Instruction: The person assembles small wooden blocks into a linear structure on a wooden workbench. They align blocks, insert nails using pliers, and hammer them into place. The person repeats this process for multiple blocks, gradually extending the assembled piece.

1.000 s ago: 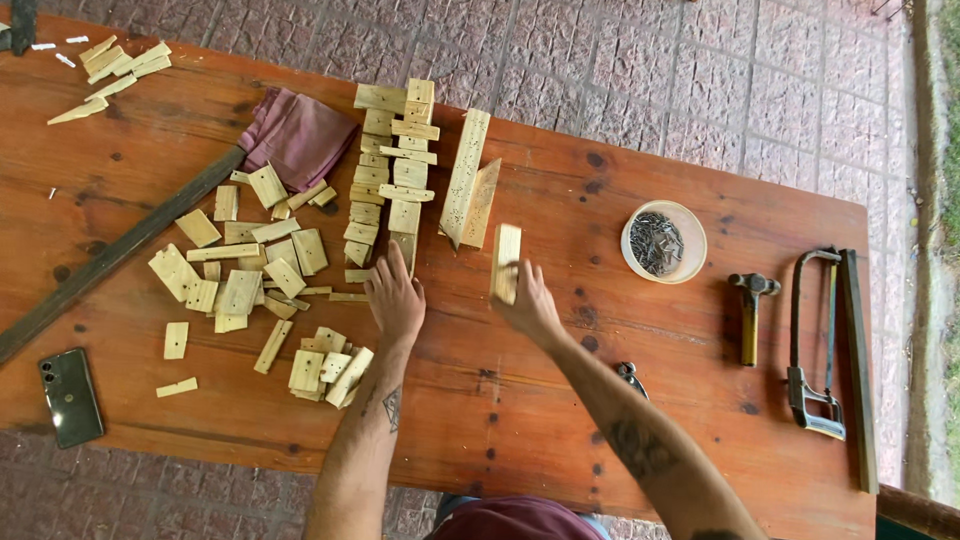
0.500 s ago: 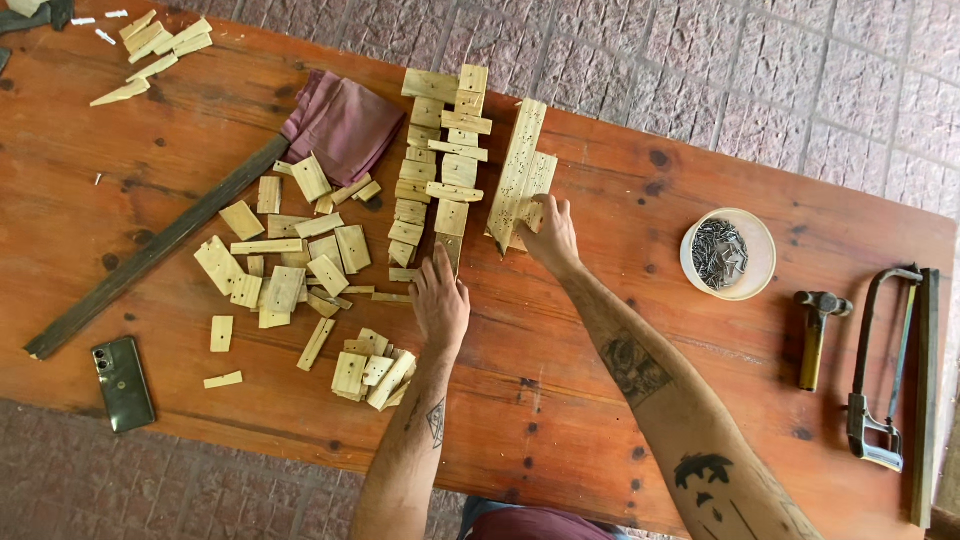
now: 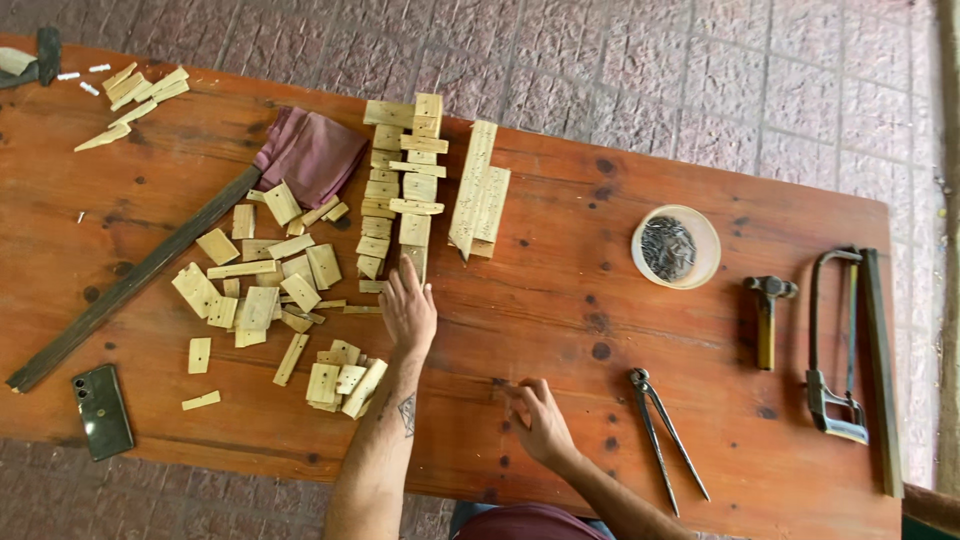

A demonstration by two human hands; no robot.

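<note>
My left hand (image 3: 408,308) lies flat and open on the table, its fingertips touching the lowest wooden piece (image 3: 413,256) of two neat rows of small wooden blocks (image 3: 402,170). Two longer wooden slats (image 3: 479,190) lean together just right of the rows. My right hand (image 3: 537,418) rests near the table's front edge with its fingers curled together; nothing shows in it. Loose wooden pieces (image 3: 262,285) lie scattered to the left of my left hand, and a small heap (image 3: 342,381) sits beside my left forearm.
A purple cloth (image 3: 312,153) and a long dark stick (image 3: 130,282) lie at the left, a phone (image 3: 101,411) at the front left. To the right are a bowl of nails (image 3: 676,246), a hammer (image 3: 766,312), pincers (image 3: 662,422) and a hacksaw (image 3: 838,345).
My right hand set its wooden block against the long slats, then drew back empty to the table's front. My left hand stayed at the bottom of the rows.
</note>
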